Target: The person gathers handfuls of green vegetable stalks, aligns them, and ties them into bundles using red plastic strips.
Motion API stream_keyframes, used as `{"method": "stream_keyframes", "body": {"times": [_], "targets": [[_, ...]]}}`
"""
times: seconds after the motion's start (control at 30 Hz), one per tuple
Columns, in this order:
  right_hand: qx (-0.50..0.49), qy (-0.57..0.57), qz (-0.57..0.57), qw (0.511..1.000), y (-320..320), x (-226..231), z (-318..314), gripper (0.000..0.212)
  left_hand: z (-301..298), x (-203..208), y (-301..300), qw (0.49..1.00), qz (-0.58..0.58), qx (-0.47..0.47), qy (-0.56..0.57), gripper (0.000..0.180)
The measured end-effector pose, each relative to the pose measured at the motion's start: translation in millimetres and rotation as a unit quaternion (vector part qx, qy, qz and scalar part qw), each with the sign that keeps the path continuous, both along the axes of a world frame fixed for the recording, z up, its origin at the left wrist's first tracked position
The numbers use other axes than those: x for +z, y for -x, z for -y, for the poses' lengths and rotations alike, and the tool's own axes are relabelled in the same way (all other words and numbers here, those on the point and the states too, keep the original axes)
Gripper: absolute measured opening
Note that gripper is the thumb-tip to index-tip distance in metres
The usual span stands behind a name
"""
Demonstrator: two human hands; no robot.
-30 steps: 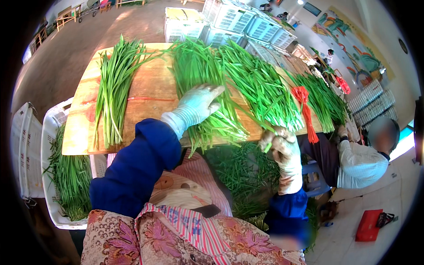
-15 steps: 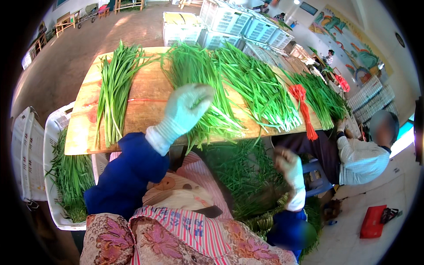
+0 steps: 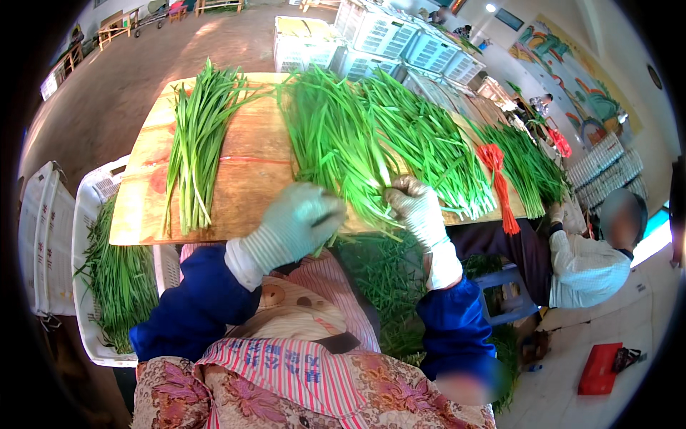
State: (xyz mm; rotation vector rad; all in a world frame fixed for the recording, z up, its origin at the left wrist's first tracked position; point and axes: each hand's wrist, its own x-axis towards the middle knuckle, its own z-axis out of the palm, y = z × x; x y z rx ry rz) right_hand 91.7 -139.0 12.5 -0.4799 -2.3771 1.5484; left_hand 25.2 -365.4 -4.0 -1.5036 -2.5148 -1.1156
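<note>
My left hand point(image 3: 304, 220), in a pale knit glove, is closed with curled fingers at the lower left of the middle pile of garlic chives point(image 3: 332, 136). What is inside its fingers, if anything, is hidden. My right hand point(image 3: 418, 207), gloved too, pinches the pale root end of a few chive stalks at that pile's lower right. Their leaves point away across the wooden board point(image 3: 250, 161). To the left lies a narrower bunch of chives point(image 3: 196, 146). Another pile of chives point(image 3: 436, 146) spreads just right of the middle one.
Red ties point(image 3: 496, 182) hang over the board's right part, beside more chives point(image 3: 525, 161). A white basket point(image 3: 82, 286) of greens stands at lower left. Loose greens point(image 3: 389, 279) lie below the board. A co-worker point(image 3: 589, 250) sits at right, near a blue stool point(image 3: 507, 293). Crates point(image 3: 375, 32) stand beyond.
My right hand has risen from below the board to the middle pile and now pinches stalks there. My left hand has come down and nearer, off the top of that pile.
</note>
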Motion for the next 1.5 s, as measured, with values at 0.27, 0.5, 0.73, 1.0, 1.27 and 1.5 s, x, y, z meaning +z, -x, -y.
{"method": "stream_keyframes", "body": {"times": [0.27, 0.5, 0.73, 1.0, 1.27, 1.5], "targets": [[0.025, 0.127, -0.045, 0.991, -30.6, 20.5, 11.6, 0.004, -78.5, -19.7, 45.1, 0.976, -0.210, -0.053, 0.023, 0.033], [0.379, -0.124, 0.140, 0.906, -115.0, 30.3, -57.9, 0.029, -75.1, -12.1, 39.9, 0.994, -0.080, -0.058, -0.049, 0.034], [0.102, -0.189, -0.033, 0.976, -22.0, 64.9, -47.4, 0.045, -20.6, 3.5, 26.1, 0.860, 0.243, 0.125, -0.431, 0.047], [0.164, -0.350, 0.075, 0.919, 59.8, 17.1, -7.8, 0.056, -19.7, 6.3, 10.6, 0.681, 0.587, 0.120, -0.421, 0.061], [0.126, -0.233, 0.106, 0.958, 93.1, 18.2, -31.4, 0.066, -9.0, -23.0, 54.4, 0.675, 0.540, 0.194, -0.464, 0.067], [0.143, -0.028, 0.037, 0.989, 96.2, 13.4, 46.0, 0.073, -45.5, -20.1, 55.6, 0.644, 0.603, 0.093, -0.461, 0.023]]}}
